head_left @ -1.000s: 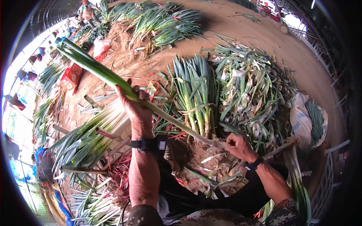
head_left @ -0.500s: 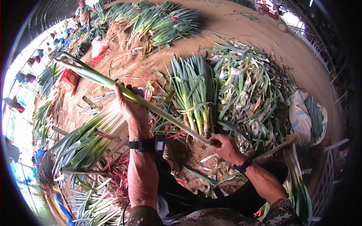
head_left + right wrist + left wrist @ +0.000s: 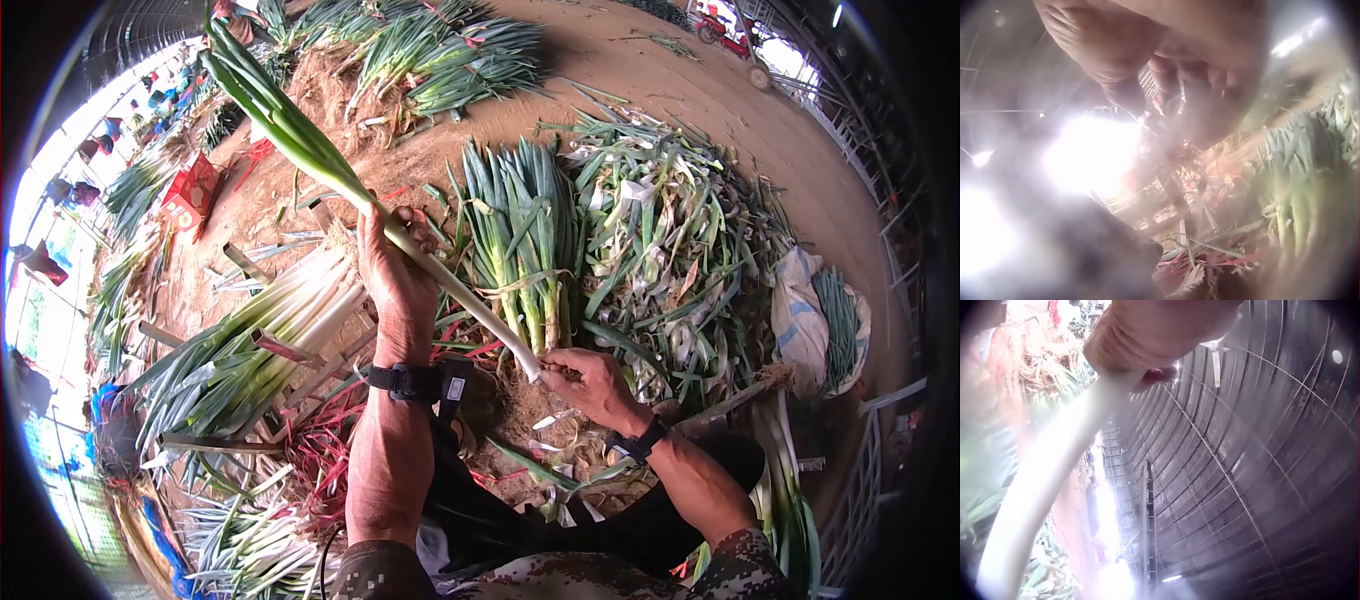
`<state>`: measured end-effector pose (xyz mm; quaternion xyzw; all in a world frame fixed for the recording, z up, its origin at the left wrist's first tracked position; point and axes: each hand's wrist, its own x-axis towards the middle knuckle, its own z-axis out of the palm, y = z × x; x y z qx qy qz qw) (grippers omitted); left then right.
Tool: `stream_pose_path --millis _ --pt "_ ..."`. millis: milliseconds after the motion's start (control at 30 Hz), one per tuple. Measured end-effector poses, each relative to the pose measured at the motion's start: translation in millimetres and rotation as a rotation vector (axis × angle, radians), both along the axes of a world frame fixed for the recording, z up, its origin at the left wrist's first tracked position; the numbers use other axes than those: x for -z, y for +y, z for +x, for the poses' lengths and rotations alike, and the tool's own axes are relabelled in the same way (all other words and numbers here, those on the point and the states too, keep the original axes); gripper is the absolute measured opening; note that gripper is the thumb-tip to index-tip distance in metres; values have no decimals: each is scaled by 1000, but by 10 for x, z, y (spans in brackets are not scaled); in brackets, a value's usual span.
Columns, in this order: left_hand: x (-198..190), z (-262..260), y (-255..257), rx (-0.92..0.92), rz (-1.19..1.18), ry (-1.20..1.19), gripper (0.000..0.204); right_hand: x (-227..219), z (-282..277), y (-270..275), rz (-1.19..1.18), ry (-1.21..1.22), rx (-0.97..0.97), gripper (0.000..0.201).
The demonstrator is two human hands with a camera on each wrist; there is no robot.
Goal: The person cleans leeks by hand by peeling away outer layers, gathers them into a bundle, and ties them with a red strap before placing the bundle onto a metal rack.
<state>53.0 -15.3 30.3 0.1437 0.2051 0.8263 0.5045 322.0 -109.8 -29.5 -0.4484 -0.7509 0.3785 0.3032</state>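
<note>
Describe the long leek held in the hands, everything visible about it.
The leek is one long stalk held slanted above the ground: dark green leaves fanning at the upper left, paling through light green to a smooth white shaft at the lower right. The left hand grips it around the pale middle; the right hand pinches its white root end. It looks clean and stripped, with no roots showing. It touches nothing else. In the left wrist view the shaft is a bright, blurred white.

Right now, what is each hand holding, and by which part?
Both hold one long green-and-white leek: the left hand grips mid-stalk, the right hand pinches its white root end.
</note>
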Motion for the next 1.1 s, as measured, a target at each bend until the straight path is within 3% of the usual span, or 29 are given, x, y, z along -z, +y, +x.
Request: stream_pose_path --millis 167,367,567,667,867,1100 --pt "-8 75 -10 -62 -51 38 23 -25 -32 22 177 -161 2 20" --pt "4 135 -54 -126 -110 94 25 199 -93 71 261 -174 104 8" --pt "-18 105 -70 -151 -118 108 24 241 -45 26 73 -146 136 13" --pt "4 78 -61 -171 -122 143 22 206 -69 9 -92 77 166 17" --pt "-20 193 -72 -163 -125 111 30 41 -72 30 -80 -132 69 18" --pt "-51 319 -100 -163 -124 156 35 233 -90 71 132 -202 47 13"
